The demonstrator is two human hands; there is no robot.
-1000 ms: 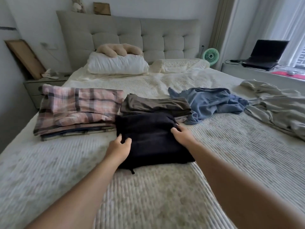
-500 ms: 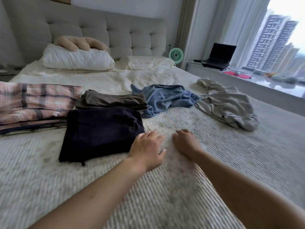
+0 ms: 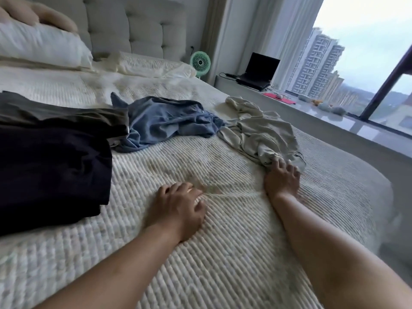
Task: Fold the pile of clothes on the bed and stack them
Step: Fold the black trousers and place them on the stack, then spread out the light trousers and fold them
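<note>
You've let go of the folded black garment. A second ago both hands were on its near edge; now it lies alone at the left of the bed, butted against the folded dark olive garment just beyond it. Your view has also swung right, toward the window.

Meaning for the task: I'd call the black piece done, and you're going for the next one. Two items remain unfolded: the crumpled blue shirt at centre, touching the olive piece on its left side, and the crumpled beige garment to its right, their edges meeting.

Hand pose:
- Right hand: arm stretched out to the right and far, back of hand up, fingertips on the near edge of the beige garment. Fingers curl into the cloth, so it looks like the start of a grip, though motion blur keeps me from confirming a full pinch.
- Left hand: rests on the bedspread near centre, fingers loosely curled, holding nothing. It's well apart from every garment.

Next move, probably: drag the beige piece toward you and spread it flat on the bare patch between your hands.
</note>
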